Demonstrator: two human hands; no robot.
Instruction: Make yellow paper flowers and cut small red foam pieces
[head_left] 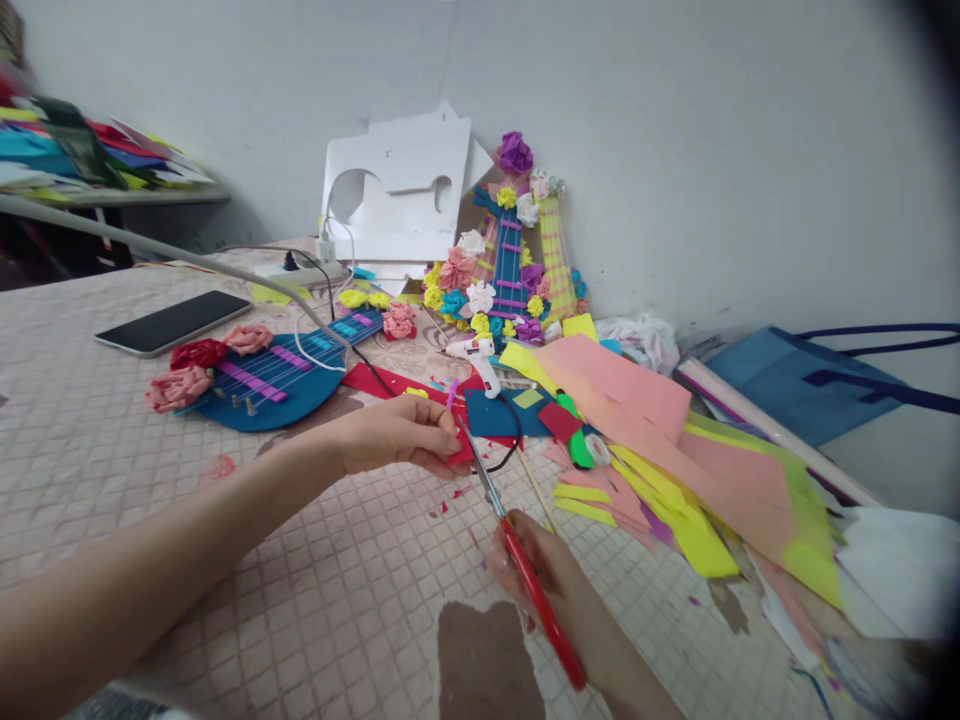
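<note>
My left hand (401, 435) pinches a small red piece (460, 449), perhaps paper or felt, between thumb and fingers. In my right hand (551, 565) is a pair of scissors with red handles (541, 608). The metal blades (486, 480) point up and away from me, their tips close against the red piece; whether they are parted is hard to see. Tiny red scraps (444, 507) lie on the cloth below. Just beyond my left hand rests a blue paper guitar (274, 405) with purple strips, strings and crepe flowers.
A white glue gun (480, 362) stands behind my hands, its black cord curling nearby. Coloured paper sheets (720, 465) pile up at right. A phone (176, 322) lies at left. Flowered guitars (510, 265) and white board (401, 190) lean on the wall. A pale cable crosses the left side.
</note>
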